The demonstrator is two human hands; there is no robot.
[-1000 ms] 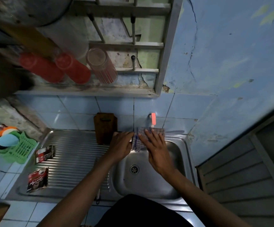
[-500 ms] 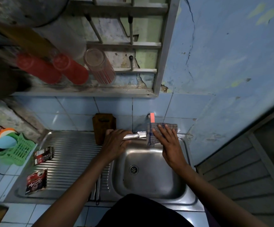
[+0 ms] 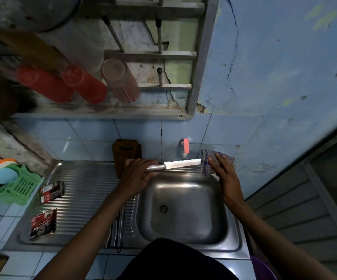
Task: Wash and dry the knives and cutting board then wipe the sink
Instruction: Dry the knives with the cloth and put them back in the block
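My left hand [image 3: 136,175] grips the metal handle of a serrated knife [image 3: 180,165], held level over the back edge of the steel sink [image 3: 185,229]. My right hand [image 3: 225,174] holds a checked cloth [image 3: 207,163] folded round the blade's tip. A brown wooden cutting board [image 3: 126,151] leans upright against the tiled wall behind my left hand. More knives [image 3: 116,229] lie on the ribbed drainboard by the basin, partly hidden under my left forearm.
A tap with a pink handle [image 3: 185,146] juts from the wall above the basin. Two sachet packs [image 3: 43,224] lie on the drainboard. A green basket [image 3: 20,185] sits at the left. Red cups [image 3: 82,85] and a glass hang on the rack overhead.
My right hand has slid the cloth rightward along the blade from the handle end to the tip, baring most of the blade. My left hand kept its grip on the handle.
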